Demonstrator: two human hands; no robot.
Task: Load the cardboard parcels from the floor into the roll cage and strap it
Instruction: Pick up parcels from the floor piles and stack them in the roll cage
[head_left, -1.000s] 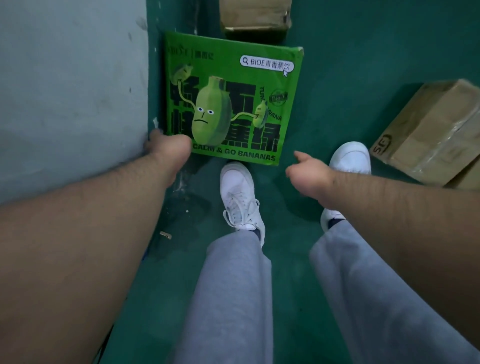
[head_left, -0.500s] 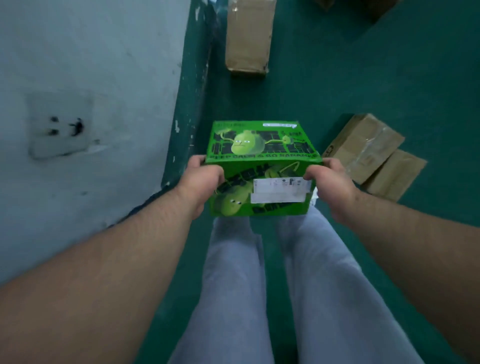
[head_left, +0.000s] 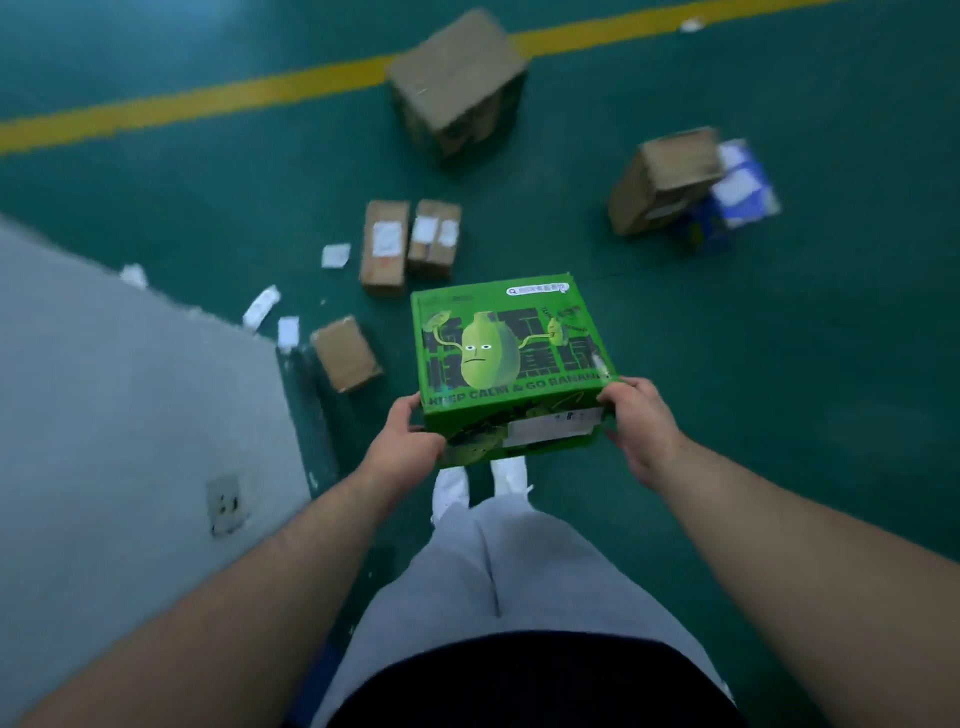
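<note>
Grey wall (head_left: 104, 415), socket on it, at your left; small brown parcels (head_left: 384, 249) on the green floor (head_left: 779, 364) beside it. Your left hand (head_left: 402, 447) and right hand (head_left: 641, 423), fingers curled, grip the green banana box (head_left: 506, 348) by its near corners, held above your white shoes (head_left: 452, 491). Larger cartons (head_left: 662, 179) lie far right.

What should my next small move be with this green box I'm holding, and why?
The green box is already off the floor, with the left hand and right hand gripping its near corners. The roll cage is not in view, so probably turn to look for it, keeping both hands on.
</note>
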